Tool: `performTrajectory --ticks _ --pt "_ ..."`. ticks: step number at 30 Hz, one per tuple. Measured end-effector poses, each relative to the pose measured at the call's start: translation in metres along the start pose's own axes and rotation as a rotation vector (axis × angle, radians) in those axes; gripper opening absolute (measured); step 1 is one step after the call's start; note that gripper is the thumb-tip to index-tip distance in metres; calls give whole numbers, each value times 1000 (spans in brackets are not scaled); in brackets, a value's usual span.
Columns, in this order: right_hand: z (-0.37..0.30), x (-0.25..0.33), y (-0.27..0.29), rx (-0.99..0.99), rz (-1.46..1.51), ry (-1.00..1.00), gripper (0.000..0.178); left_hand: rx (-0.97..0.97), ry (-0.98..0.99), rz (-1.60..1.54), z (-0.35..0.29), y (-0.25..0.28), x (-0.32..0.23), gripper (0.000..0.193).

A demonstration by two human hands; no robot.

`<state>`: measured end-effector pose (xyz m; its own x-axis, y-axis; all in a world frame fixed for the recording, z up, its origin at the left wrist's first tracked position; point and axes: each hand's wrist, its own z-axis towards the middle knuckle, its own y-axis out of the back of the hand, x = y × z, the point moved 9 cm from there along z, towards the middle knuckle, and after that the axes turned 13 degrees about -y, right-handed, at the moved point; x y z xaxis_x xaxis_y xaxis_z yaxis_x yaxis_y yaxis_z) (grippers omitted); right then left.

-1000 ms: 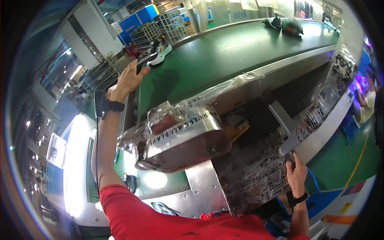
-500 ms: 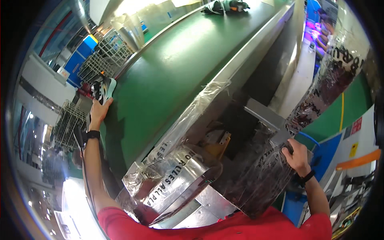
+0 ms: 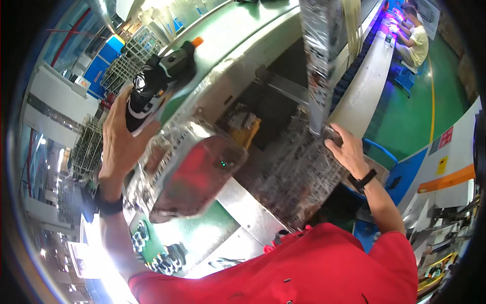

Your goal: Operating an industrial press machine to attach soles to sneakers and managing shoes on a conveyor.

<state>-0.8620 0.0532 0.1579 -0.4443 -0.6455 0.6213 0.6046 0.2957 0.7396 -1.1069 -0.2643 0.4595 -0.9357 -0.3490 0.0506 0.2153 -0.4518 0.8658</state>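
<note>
My left hand (image 3: 120,139) is raised at the left, closed around a black and white sneaker (image 3: 143,104). The sneaker is tilted, with an orange tab at its far end, and blurred in part. It is above the near side of the green conveyor belt (image 3: 223,38). At the right, my right hand (image 3: 348,154) has its fingers curled over the end of a dark panel (image 3: 288,177) wrapped in clear plastic film, close to a film-wrapped post (image 3: 320,66). Between my arms sits a film-wrapped, rounded machine housing (image 3: 197,175) with small green lights.
Wire racks (image 3: 132,63) stand beyond the belt at the left. Several shoes (image 3: 169,258) are low down at the lower left. A blue chair (image 3: 385,152) is right of the panel. Farther off, people sit at a long bench (image 3: 362,86) under violet light; one wears a yellow shirt (image 3: 417,44).
My left hand has brought the sneaker nearer, from the belt's far left edge. My view has shifted, with the post and panel now farther left. My right hand stays at the panel's end.
</note>
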Motion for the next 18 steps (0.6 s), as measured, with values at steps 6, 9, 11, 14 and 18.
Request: performTrajectory --ticks 6,9,11,14,18 --pt "-38 71 66 37 921 238 74 163 -97 -464 -54 -64 -173 78" --pt "-63 82 78 219 1003 357 71 279 -189 -460 -72 -132 -222 79" --pt "-79 62 49 384 871 162 67 312 -173 -520 -78 -171 -231 77" --pt "-101 48 55 148 771 205 58 261 -158 -572 -86 -215 -222 75" --pt "-97 51 62 243 701 141 67 92 -139 -587 -92 -223 -224 72"
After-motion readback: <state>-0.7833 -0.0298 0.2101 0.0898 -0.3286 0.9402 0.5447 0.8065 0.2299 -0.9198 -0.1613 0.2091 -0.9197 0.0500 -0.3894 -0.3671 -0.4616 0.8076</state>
